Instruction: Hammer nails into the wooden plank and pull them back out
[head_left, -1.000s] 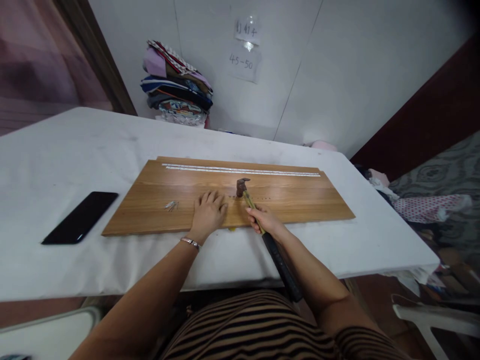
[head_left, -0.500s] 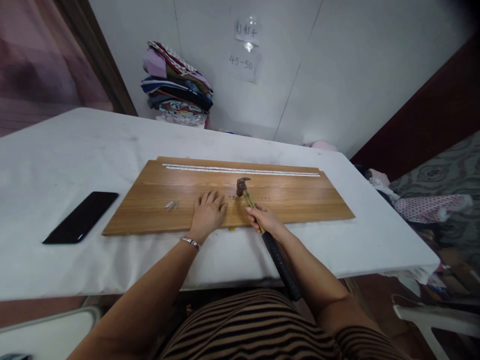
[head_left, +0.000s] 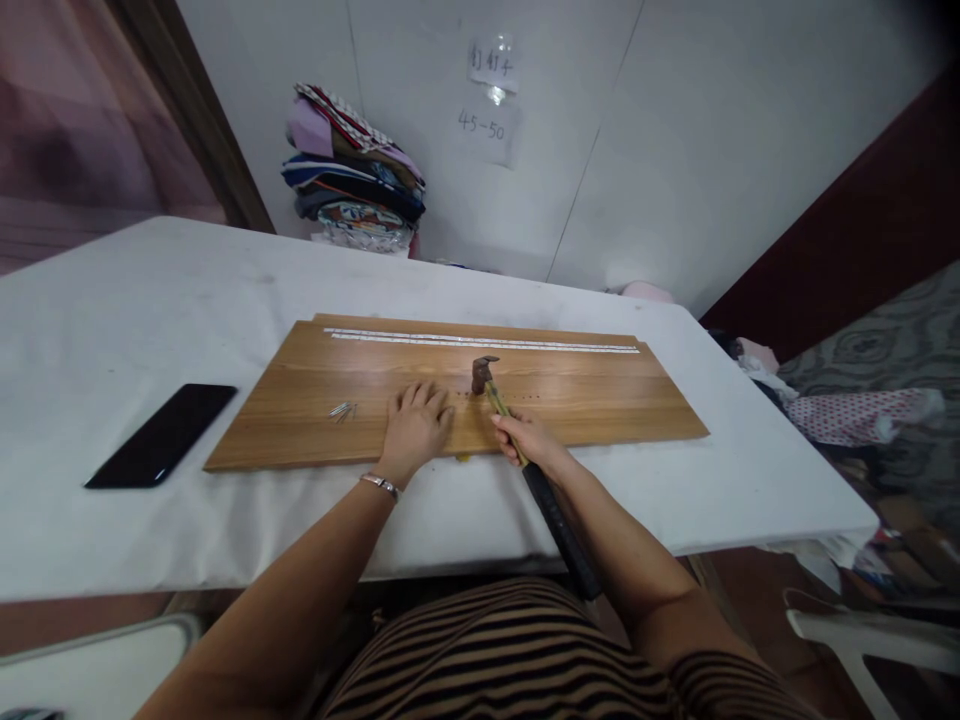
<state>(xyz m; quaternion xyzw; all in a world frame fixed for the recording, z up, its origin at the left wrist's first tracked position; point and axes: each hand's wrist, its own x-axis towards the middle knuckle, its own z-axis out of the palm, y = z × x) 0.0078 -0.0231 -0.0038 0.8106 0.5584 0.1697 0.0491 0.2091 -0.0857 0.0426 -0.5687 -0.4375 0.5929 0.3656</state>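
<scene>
If you're hunting for a big change over the last second, there basically isn't one: both hands and the hammer (head_left: 546, 502) sit pretty much where they were half a second ago over the wooden board (head_left: 292, 400). To me that reads as a pause or a steadying moment in the hammer work, not mid-swing, but that's just my take.

As for where stuff is, the hammer's rusty head (head_left: 481, 377) is over the middle of the board, and its black grip sticks out past the board's near edge toward the person. Can't tell if the head is actually touching the wood or just above it. The right hand (head_left: 525, 437) is wrapped around the yellowish part of the handle, by the board's near edge. The left hand (head_left: 416, 425) isn't gripping anything, just palm down on the board with fingers a bit spread, left of the hammer head. So the hands are apart, with the head beyond and between them.

There's a row of dark dots (head_left: 527, 397) along the board's middle, partly hidden by the hammer, and some loose nails (head_left: 343, 411) on the board's left part.
</scene>
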